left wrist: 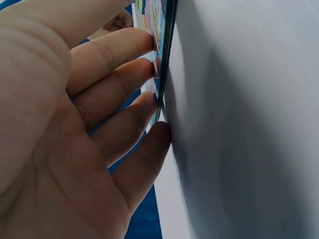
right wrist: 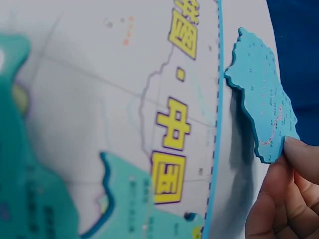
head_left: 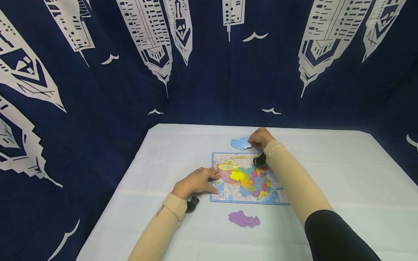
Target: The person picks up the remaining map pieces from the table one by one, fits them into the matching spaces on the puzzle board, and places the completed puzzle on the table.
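Beyond the far edge of a map puzzle board [head_left: 228, 197], my right hand [head_left: 261, 136] pinches a light blue puzzle piece [head_left: 240, 143] by its right end. In the right wrist view thumb and fingertips grip one end of this piece [right wrist: 261, 89], and the rest of it sticks out free above the white cloth. My left hand [head_left: 198, 181] rests at the board's left edge with its fingers spread. The left wrist view shows those fingers [left wrist: 117, 74] fairly straight, their tips touching the board's edge. The board carries a coloured map with raised pieces; the right forearm hides its right part.
A purple puzzle piece [head_left: 244, 219] lies on the white table [head_left: 183, 145] in front of the board. A dark blue curtain with white building prints [head_left: 209, 90] hangs behind the table. A black wrist camera [head_left: 192, 204] sits under the left wrist.
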Tool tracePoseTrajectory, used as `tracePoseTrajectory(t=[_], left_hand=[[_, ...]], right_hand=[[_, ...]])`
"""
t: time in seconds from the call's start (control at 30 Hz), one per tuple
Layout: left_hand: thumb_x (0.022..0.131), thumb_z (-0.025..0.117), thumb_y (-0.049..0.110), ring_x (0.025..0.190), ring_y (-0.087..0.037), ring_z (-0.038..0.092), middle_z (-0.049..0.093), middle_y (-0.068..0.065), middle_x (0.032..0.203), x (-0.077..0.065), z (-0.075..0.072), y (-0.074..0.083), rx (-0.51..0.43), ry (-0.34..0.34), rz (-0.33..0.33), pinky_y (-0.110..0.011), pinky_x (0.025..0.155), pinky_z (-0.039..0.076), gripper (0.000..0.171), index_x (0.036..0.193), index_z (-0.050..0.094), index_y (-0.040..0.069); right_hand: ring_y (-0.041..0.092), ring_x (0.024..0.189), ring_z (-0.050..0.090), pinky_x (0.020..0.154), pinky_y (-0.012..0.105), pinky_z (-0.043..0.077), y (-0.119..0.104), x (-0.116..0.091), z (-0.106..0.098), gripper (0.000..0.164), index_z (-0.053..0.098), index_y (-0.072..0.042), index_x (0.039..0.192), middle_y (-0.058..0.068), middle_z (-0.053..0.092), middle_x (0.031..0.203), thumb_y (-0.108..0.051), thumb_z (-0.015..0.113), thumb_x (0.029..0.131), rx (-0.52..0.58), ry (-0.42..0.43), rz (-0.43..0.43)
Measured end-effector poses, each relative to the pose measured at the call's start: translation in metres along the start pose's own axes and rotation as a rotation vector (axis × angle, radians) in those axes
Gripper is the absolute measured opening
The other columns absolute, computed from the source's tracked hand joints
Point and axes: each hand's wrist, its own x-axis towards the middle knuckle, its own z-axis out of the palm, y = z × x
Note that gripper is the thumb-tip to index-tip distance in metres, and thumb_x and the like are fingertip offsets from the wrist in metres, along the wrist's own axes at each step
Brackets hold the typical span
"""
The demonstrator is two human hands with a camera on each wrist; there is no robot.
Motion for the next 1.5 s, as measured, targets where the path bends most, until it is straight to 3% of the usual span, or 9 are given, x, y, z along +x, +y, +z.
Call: tracePoseTrajectory(t=[0.1, 0.23, 0.63, 1.03, 1.5], left_hand=[[0.074, 0.088, 0.030, 0.151, -0.019, 0.033, 0.047, 0.004, 0.153, 0.000, 0.000, 0.000, 0.003, -0.002, -0.002, -0.044, 0.125, 0.028, 0.065, 0.132, 0.066, 0.012], [0.074, 0.088, 0.030, 0.151, -0.019, 0.032, 0.047, 0.004, 0.154, 0.000, 0.000, 0.001, 0.000, -0.010, -0.003, -0.044, 0.125, 0.027, 0.065, 0.133, 0.065, 0.012], [0.076, 0.087, 0.030, 0.151, -0.021, 0.032, 0.047, 0.004, 0.154, -0.001, -0.002, 0.000, -0.011, -0.012, 0.000, -0.044, 0.124, 0.030, 0.065, 0.134, 0.064, 0.011], [0.076, 0.087, 0.029, 0.152, -0.022, 0.031, 0.046, 0.004, 0.155, -0.001, -0.003, 0.001, -0.011, -0.023, -0.005, -0.045, 0.124, 0.029, 0.065, 0.135, 0.063, 0.011], [0.077, 0.085, 0.037, 0.144, -0.030, 0.044, 0.048, 0.003, 0.154, -0.002, -0.003, 0.008, 0.160, -0.013, -0.013, -0.046, 0.116, 0.041, 0.065, 0.135, 0.064, 0.017]], right_hand=[[0.015, 0.069, 0.057, 0.069, 0.026, 0.049, -0.001, -0.004, -0.003, 0.021, 0.068, 0.008, 0.104, 0.004, 0.064, 0.074, -0.002, 0.071, 0.086, 0.032, -0.033, -0.030], [0.009, 0.059, 0.059, 0.062, 0.023, 0.052, -0.002, -0.010, -0.006, 0.019, 0.065, 0.010, 0.105, 0.001, 0.063, 0.068, 0.001, 0.069, 0.088, 0.107, -0.071, -0.071], [0.011, 0.071, 0.065, 0.078, 0.029, 0.060, -0.009, -0.025, -0.009, 0.026, 0.058, 0.010, 0.118, 0.001, 0.066, 0.080, -0.003, 0.063, 0.096, 0.170, -0.180, -0.142], [0.010, 0.069, 0.067, 0.074, 0.025, 0.061, -0.011, -0.037, -0.006, 0.025, 0.059, 0.009, 0.115, -0.001, 0.068, 0.077, -0.005, 0.064, 0.095, 0.238, -0.297, -0.176], [0.010, 0.067, 0.065, 0.069, 0.023, 0.058, -0.005, -0.043, 0.007, 0.008, 0.064, 0.002, 0.102, 0.001, 0.069, 0.077, -0.002, 0.061, 0.096, 0.246, -0.459, -0.191]])
